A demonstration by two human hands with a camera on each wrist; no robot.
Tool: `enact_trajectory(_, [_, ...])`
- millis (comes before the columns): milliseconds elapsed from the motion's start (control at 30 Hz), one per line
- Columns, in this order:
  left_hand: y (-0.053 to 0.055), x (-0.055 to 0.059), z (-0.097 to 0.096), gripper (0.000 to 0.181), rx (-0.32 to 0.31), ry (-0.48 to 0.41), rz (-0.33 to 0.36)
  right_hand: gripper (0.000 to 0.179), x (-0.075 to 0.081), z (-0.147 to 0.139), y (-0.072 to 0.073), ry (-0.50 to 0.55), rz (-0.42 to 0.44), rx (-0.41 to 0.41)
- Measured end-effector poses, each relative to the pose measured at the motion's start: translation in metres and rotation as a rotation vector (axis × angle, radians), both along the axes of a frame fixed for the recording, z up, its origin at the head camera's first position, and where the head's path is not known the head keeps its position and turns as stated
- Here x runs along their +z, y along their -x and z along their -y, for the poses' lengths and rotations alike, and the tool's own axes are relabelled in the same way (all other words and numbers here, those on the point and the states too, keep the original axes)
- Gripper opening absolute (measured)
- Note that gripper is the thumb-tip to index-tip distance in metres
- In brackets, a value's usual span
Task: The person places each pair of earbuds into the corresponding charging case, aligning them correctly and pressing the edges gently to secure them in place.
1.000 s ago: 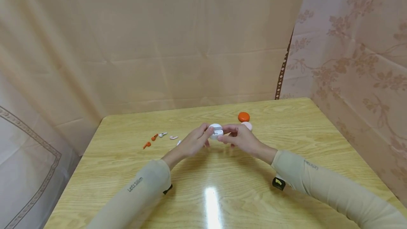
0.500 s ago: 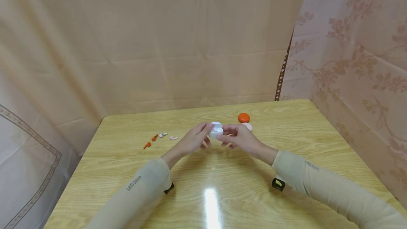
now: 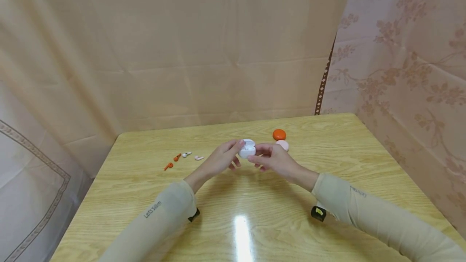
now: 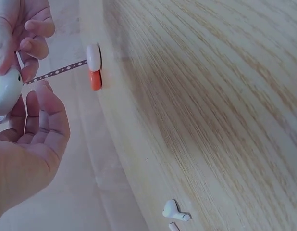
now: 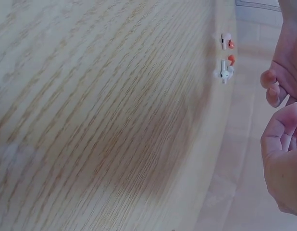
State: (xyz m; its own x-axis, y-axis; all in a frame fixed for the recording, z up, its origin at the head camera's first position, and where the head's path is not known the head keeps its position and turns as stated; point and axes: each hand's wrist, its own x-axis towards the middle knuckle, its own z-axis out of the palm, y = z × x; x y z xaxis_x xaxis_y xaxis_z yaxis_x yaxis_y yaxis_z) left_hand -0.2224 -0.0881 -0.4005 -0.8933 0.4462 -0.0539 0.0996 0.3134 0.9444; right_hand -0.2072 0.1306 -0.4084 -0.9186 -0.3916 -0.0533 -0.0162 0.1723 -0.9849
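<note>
Beige cloth (image 3: 182, 51) hangs behind a wooden table (image 3: 269, 209); both hands (image 3: 221, 161) (image 3: 278, 161) grip a white case (image 3: 247, 153).

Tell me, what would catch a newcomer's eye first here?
Probably the open white case, held above the table between the left hand and the right hand. Next, the round orange object near the table's far edge, beyond the right hand, with a pale pink one just in front of it. Over to the left lie two orange earbuds, near paler earbuds.
</note>
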Motion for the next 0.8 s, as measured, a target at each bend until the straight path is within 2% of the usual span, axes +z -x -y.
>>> enact_trajectory(333, [0.0015, -0.0006, 0.0007, 0.056, 0.057, 0.013, -0.001, 0.039, 0.0006, 0.0043, -0.0003, 0.069, 0.063, 0.019])
enact_trajectory(567, [0.0027, -0.0008, 0.0037, 0.051, 0.051, 0.009, -0.005, 0.038, 0.0008, 0.0036, 0.0002, 0.084, 0.091, 0.011])
enact_trajectory(800, [0.0033, -0.0012, 0.0062, 0.057, 0.040, 0.011, -0.003, 0.037, 0.0037, 0.0023, 0.0013, 0.084, 0.120, -0.019])
